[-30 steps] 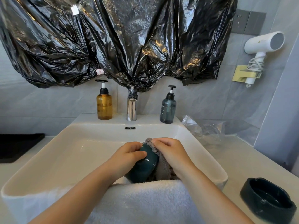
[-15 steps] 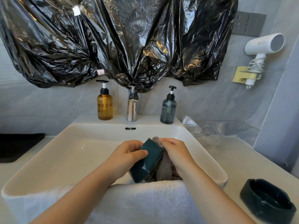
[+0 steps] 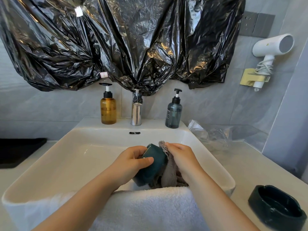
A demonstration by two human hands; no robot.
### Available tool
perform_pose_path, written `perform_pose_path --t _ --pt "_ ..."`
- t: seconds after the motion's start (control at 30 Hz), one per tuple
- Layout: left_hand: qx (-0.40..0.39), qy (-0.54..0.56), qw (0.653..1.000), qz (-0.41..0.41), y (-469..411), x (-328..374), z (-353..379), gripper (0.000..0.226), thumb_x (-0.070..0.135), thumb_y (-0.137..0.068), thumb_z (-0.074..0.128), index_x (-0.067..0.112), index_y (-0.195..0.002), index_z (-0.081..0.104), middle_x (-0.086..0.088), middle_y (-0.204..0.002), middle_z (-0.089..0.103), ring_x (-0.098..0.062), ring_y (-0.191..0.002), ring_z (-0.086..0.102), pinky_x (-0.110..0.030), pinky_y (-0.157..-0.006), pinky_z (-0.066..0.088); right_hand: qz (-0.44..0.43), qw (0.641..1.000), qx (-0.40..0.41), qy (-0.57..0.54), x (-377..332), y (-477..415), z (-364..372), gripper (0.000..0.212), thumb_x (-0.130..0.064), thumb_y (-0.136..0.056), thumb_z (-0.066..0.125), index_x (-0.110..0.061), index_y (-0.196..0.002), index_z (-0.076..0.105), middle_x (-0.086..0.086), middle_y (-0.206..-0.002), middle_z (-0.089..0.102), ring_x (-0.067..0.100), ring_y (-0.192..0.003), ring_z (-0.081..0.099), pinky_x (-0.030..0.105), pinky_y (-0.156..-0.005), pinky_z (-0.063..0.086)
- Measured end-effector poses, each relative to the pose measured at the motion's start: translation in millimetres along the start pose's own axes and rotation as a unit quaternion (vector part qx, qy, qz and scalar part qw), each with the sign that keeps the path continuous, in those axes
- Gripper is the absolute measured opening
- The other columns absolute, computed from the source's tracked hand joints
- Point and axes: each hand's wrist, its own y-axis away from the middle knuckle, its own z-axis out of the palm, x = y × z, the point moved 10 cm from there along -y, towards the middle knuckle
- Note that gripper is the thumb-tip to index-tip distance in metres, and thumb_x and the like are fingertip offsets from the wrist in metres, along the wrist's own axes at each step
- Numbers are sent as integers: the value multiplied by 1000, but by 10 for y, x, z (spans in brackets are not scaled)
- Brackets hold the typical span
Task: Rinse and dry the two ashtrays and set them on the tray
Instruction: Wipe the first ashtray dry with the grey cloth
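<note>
Over the white sink (image 3: 70, 157), my left hand (image 3: 131, 162) grips a dark teal ashtray (image 3: 152, 165), tilted on edge with its underside toward me. My right hand (image 3: 182, 157) holds a grey cloth (image 3: 169, 170) pressed against the ashtray's far side, fingers curled round the cloth. The ashtray's inside is hidden. A second, black ashtray (image 3: 276, 207) sits upright on the counter at the lower right. A black tray (image 3: 18, 150) lies on the counter at the far left.
A white towel (image 3: 150, 209) hangs over the sink's front rim. An amber pump bottle (image 3: 108, 107), a chrome tap (image 3: 136, 110) and a grey-blue pump bottle (image 3: 173, 112) stand behind the basin. Crumpled clear plastic (image 3: 211, 135) lies right of the sink. A hairdryer (image 3: 270, 49) hangs on the wall.
My left hand has turned the teal ashtray more onto its edge, and the cloth in my right hand has shifted along its rim. Both hands stay over the sink.
</note>
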Motion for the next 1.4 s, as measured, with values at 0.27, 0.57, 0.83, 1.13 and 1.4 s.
perform_pose_path --t 0.27,0.57,0.83,1.13,1.4 --pt "143 215 964 -69 27 -77 -349 11 15 -96 49 10 -96 58 -16 -95 64 -30 -83 60 -33 -68 49 -8 995 54 -79 43 28 -176 20 -24 -88 68 -20 -108 67 1 -108 68 20 -105 63 36 -89 51" --pt "149 199 964 -91 -5 -125 -334 13 15 -95 51 6 -97 59 -17 -90 64 -31 -80 58 -34 -70 46 -165 980 37 -100 -415 251 -134 17 -15 -91 64 -26 -101 72 -6 -106 73 11 -105 65 34 -95 52" --pt "139 184 969 -89 -2 -129 -299 24 24 -95 51 3 -102 60 -24 -104 63 -35 -90 58 -37 -77 43 -252 965 -54 47 -613 384 236 22 -26 -90 64 -25 -111 72 -12 -109 70 0 -105 61 20 -92 49" --pt "136 186 970 -75 8 -104 -300 33 29 -95 50 2 -111 60 -22 -106 64 -37 -94 60 -40 -84 46 -99 994 -32 -8 -273 167 139 19 -32 -94 59 -24 -99 75 -5 -97 75 15 -100 66 36 -92 54" --pt "143 263 953 -44 62 -18 -315 22 27 -96 45 11 -99 60 -13 -94 64 -27 -84 60 -36 -76 48 -2 997 -72 -3 12 60 223 22 -33 -96 55 -22 -99 73 3 -106 70 24 -107 62 47 -100 49"
